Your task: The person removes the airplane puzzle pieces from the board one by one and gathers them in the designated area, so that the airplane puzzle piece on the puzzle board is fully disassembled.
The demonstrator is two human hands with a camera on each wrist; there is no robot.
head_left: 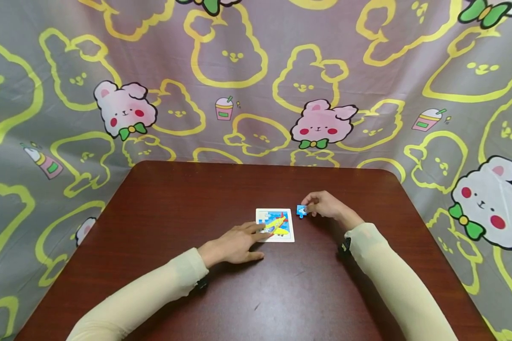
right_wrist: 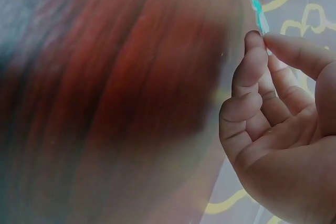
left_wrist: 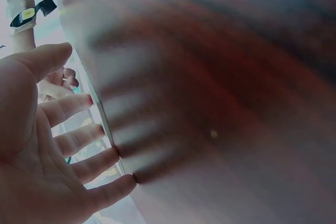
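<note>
A small jigsaw puzzle in a white frame (head_left: pixel 277 240) lies on the table, its picture a yellow plane with a red tail on a blue sky. My left hand (head_left: pixel 237 243) rests at its left side with fingers spread and straight, the fingertips over the picture's lower left. In the left wrist view those fingers (left_wrist: pixel 79 140) reach the board's edge. Right of the frame, my right hand (head_left: pixel 324 206) pinches a blue and white puzzle piece (head_left: pixel 301 211) between thumb and fingertips. The right wrist view shows the piece (right_wrist: pixel 259 14) nearly edge-on, beyond the fingertips.
The dark red-brown wooden table (head_left: pixel 196 194) has rounded far corners. A grey curtain (head_left: pixel 247 57) with yellow outlines and bear faces hangs behind it and at both sides. A black band (head_left: pixel 345 246) circles the right wrist, another (head_left: pixel 202 284) the left.
</note>
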